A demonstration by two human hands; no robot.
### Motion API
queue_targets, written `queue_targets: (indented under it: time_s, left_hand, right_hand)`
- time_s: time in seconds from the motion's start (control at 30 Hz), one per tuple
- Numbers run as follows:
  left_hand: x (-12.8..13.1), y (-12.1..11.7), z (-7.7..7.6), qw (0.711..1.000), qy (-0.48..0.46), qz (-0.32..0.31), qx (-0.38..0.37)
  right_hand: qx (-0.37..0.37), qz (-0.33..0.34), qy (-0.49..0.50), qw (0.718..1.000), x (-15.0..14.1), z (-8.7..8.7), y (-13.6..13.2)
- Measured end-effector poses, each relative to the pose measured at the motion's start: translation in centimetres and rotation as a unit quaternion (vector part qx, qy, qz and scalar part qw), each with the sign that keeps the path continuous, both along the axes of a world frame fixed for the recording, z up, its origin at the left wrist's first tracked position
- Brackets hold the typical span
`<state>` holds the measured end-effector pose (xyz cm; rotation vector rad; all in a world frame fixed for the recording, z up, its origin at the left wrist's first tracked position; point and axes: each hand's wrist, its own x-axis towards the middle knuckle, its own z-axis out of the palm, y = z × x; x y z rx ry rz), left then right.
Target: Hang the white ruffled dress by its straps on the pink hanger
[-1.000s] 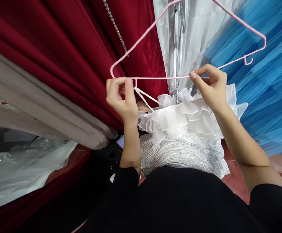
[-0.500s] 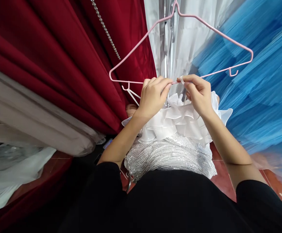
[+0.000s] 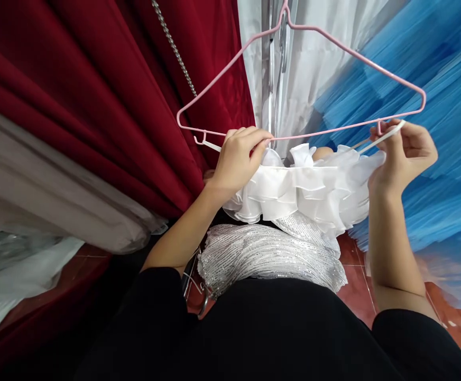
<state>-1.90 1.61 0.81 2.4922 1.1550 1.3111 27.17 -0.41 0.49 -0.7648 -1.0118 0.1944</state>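
A pink clothes hanger (image 3: 335, 40) hangs in front of me, with a small hook under each end of its bottom bar. My left hand (image 3: 241, 153) is closed around that bar, left of its middle. At the right-hand hook, my right hand (image 3: 403, 151) pinches a white strap (image 3: 387, 135) and pulls it taut upward. The strap runs down to a white dress with a ruffled organza top (image 3: 310, 185) and a silvery sequined part (image 3: 270, 243) below. Another white strap (image 3: 213, 146) loops over the left-hand hook, partly hidden behind my left hand.
Dark red drapes (image 3: 107, 106) with a rhinestone chain (image 3: 175, 50) hang at left, beside pale tulle (image 3: 64, 180). Blue tulle (image 3: 424, 95) fills the right. White cloth (image 3: 325, 69) and a metal stand (image 3: 272, 79) are behind the hanger. Red tiles (image 3: 353, 270) show below.
My right hand has moved right along the hanger from the middle to the right-hand hook, bringing the strap and lifting the ruffled top that way. My left hand stays on the bar.
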Motion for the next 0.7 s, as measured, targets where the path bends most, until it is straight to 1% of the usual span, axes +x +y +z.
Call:
queue_targets:
  time_s: [0.07,0.1,0.13,0.17,0.23,0.27,0.3,0.33,0.37,0.4,0.47,0.5,0.53,0.57,0.63,0.67,0.7]
  left_hand:
    - [-0.2,0.1,-0.2,1.000,-0.001,0.003,-0.002]
    - [-0.3,0.2,-0.3,1.000,-0.002,0.003,-0.003]
    - [-0.4,0.2,-0.4,1.000,-0.002,0.004,-0.003]
    - [-0.4,0.2,-0.5,1.000,-0.002,0.004,-0.002]
    - [-0.4,0.2,-0.5,1.000,-0.004,0.007,0.000]
    - [-0.2,0.1,-0.4,1.000,-0.005,0.008,0.001]
    - [-0.1,0.0,-0.3,1.000,-0.006,0.009,0.004]
    - [0.0,-0.1,-0.2,1.000,-0.006,0.008,0.007]
    - [0.2,-0.3,-0.1,1.000,-0.003,0.008,0.010]
    - [0.3,-0.3,0.0,1.000,0.000,0.009,0.015]
    - [0.4,-0.4,0.1,1.000,0.010,0.010,0.024]
    - [0.3,-0.4,0.2,1.000,0.016,0.004,0.025]
    - [0.0,-0.3,0.2,0.999,0.023,-0.009,0.025]
    - [-0.4,-0.3,0.3,0.999,0.026,-0.028,0.025]
    - [-1.8,-0.4,0.2,0.998,-0.010,-0.049,0.037]
    - [-2.8,-0.5,0.0,0.997,-0.051,-0.040,0.049]
    - [-3.8,-0.7,-0.2,0.992,-0.109,-0.010,0.064]
  right_hand:
    - [-0.045,0.034,-0.051,0.997,0.2,0.4,-0.1]
    - [-0.061,0.030,-0.074,0.995,0.3,0.7,-0.2]
    - [-0.063,0.006,-0.092,0.994,0.4,1.0,-0.4]
    - [-0.046,-0.035,-0.106,0.993,0.2,1.3,-0.7]
    - [0.028,-0.125,-0.119,0.985,-0.5,2.0,-1.5]
    - [0.062,-0.154,-0.130,0.978,-1.3,2.4,-1.9]
    - [0.075,-0.159,-0.155,0.972,-2.1,2.8,-2.2]
    - [0.063,-0.142,-0.192,0.969,-3.2,3.0,-2.4]
    - [0.031,-0.109,-0.242,0.964,-4.2,3.2,-2.5]
    - [-0.014,-0.064,-0.298,0.952,-5.3,3.2,-2.4]
    - [-0.100,0.031,-0.385,0.917,-7.2,2.9,-1.8]
    - [-0.126,0.063,-0.408,0.902,-8.0,2.5,-1.4]
    - [-0.136,0.079,-0.418,0.895,-8.5,2.1,-1.0]
    - [-0.135,0.081,-0.417,0.895,-8.8,1.6,-0.6]
    - [-0.121,0.064,-0.396,0.908,-8.9,0.8,0.1]
    - [-0.116,0.057,-0.385,0.914,-8.8,0.5,0.3]
    - [-0.116,0.051,-0.374,0.919,-8.6,0.3,0.4]
